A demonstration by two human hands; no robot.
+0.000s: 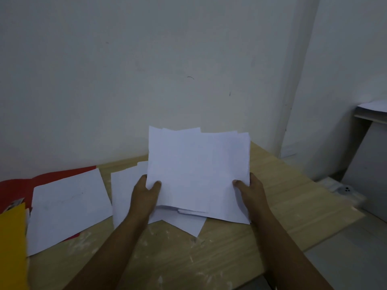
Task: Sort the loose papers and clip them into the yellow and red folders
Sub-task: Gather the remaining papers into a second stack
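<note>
Above the pale scuffed wooden table (209,258), left hand (144,195) and right hand (250,191) grip an uneven sheaf of thin white papers (196,170), tilted upright. Leftward, one white sheet (69,208) overlies the open red card folder (18,185); yellow card folder (12,248) beside it.

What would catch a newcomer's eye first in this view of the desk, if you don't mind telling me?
First, the uneven stack of white papers held upright at the centre, the left hand and right hand gripping its lower corners above the wooden desk. Next, the colour at the far left: a red folder lying open under a loose white sheet, and a yellow folder at the near-left edge.
</note>
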